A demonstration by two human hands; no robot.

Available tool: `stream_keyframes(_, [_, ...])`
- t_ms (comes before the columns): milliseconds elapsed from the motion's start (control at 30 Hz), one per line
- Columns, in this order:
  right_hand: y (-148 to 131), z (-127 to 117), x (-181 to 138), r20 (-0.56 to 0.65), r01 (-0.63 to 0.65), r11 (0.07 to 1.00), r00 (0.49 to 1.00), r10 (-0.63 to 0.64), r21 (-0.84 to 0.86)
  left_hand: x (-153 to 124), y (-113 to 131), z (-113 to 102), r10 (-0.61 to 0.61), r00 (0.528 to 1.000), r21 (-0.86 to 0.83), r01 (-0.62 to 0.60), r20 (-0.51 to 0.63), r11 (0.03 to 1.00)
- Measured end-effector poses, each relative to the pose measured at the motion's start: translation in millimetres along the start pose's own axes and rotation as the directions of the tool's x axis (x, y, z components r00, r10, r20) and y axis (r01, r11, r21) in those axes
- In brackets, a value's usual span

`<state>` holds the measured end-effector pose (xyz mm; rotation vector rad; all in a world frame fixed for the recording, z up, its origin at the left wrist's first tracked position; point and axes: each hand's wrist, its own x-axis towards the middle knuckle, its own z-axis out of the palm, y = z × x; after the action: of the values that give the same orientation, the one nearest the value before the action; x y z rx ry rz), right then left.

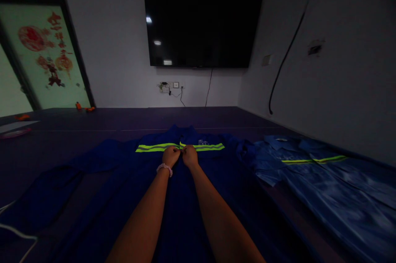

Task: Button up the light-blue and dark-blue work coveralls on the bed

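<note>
A dark blue work garment (151, 139) with a yellow-green reflective stripe across the chest lies spread out, its collar away from me and its sleeves out to the sides. My left hand (171, 156), with a pink scrunchie (164, 169) at the wrist, pinches the front opening at the stripe. Close beside it, my right hand (189, 155) is closed on the other side of the same opening. The fingertips nearly meet, and any button or zip between them is too small to make out. White lettering shows on the chest right of my hands.
To the right lies a lighter blue work garment (334, 188) with a similar stripe. A white cable (18, 233) runs at the lower left. Small orange items (89, 109) sit by the door. A television (202, 27) hangs on the wall, and a black cable (287, 50) dangles at right.
</note>
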<state>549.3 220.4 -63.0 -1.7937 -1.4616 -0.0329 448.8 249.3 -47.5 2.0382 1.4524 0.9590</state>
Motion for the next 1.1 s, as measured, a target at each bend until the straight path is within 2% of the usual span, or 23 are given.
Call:
stream_keyframes(667, [-2.2, 3.7, -2.1, -0.028, -0.002, 1.0, 1.0, 0.002, -0.002, 0.6, -3.8, 0.9, 0.046, 0.999, 0.036, -0.046, 0.014, 0.998])
stream_keyframes(1100, [0.7, 5.9, 0.4, -0.067, -0.005, 0.998, 0.998, 0.009, 0.062, 2.4, -6.3, 1.5, 0.067, 0.998, -0.029, -0.067, 0.019, 0.997])
